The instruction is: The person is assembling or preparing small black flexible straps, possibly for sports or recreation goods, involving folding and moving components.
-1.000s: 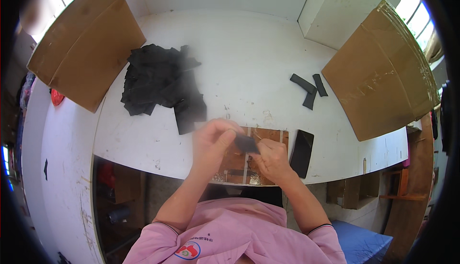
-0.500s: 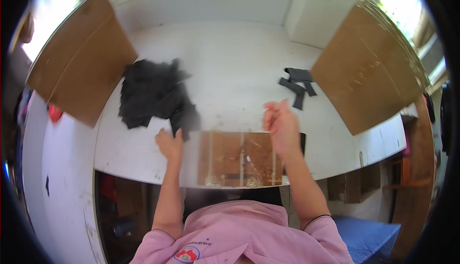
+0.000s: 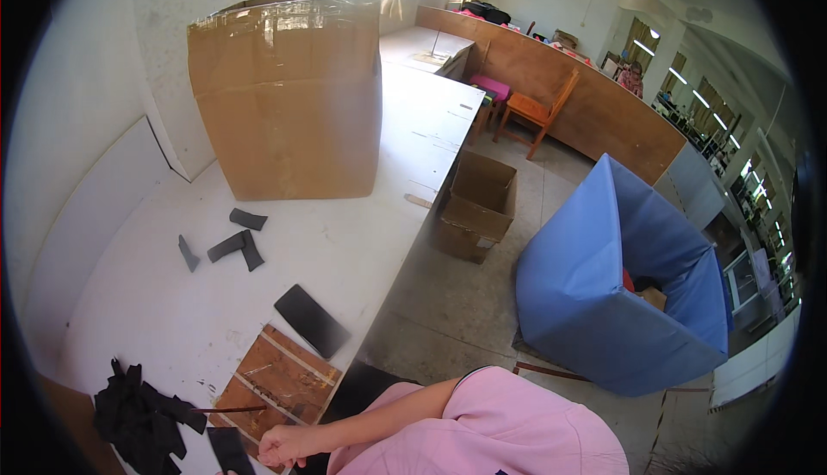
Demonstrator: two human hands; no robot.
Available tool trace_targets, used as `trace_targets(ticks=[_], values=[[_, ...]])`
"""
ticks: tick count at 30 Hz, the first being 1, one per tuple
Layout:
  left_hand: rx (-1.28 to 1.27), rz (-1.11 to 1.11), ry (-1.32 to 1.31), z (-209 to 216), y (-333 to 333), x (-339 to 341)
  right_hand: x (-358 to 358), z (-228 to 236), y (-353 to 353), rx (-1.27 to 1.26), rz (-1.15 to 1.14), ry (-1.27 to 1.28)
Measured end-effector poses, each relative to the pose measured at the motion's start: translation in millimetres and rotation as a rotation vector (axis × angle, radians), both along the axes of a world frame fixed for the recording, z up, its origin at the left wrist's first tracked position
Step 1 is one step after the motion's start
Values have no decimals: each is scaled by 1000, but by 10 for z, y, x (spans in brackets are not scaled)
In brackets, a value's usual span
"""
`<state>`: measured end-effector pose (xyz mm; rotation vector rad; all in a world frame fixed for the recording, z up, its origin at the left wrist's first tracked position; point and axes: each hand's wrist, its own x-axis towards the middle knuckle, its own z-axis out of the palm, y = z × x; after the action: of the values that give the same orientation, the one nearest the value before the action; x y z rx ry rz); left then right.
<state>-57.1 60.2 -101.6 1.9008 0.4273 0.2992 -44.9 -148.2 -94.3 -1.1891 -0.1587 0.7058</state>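
Note:
My right hand [image 3: 289, 447] is closed, its fingers curled, at the lower edge of a brown board [image 3: 280, 372] with pale tape strips. What it holds, if anything, is hidden. Left of it a black strip [image 3: 228, 451] reaches up from the picture's lower edge. A small bit of skin shows at the strip's bottom end; it may belong to my left hand, which is otherwise out of sight. A thin reddish-brown stick [image 3: 228, 409] lies across the board's left side. Beyond it is a heap of black fabric pieces [image 3: 142, 415]. A flat black rectangle [image 3: 312, 320] rests beside the board.
Several small black pieces [image 3: 233, 245] are scattered farther up the white table [image 3: 336, 242]. A tall cardboard box [image 3: 293, 105] stands at its far end. On the floor to the right are an open carton [image 3: 478, 208], a blue fabric bin [image 3: 573, 277] and an orange chair [image 3: 538, 111].
The view has swung to the right, bringing the floor, bin and chair into sight. My right hand has come back from above the board to its near edge, by a black strip. My left hand has mostly left view.

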Motion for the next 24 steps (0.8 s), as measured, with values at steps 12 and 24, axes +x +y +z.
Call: trace_targets(ticks=[12,24], values=[[-951,-353,-131,869,-1235,-335,-50,225,-325,486,-395,318],[-113,-410,-574,-241,-790,-133,-56,257,-312,270,-612,156]])
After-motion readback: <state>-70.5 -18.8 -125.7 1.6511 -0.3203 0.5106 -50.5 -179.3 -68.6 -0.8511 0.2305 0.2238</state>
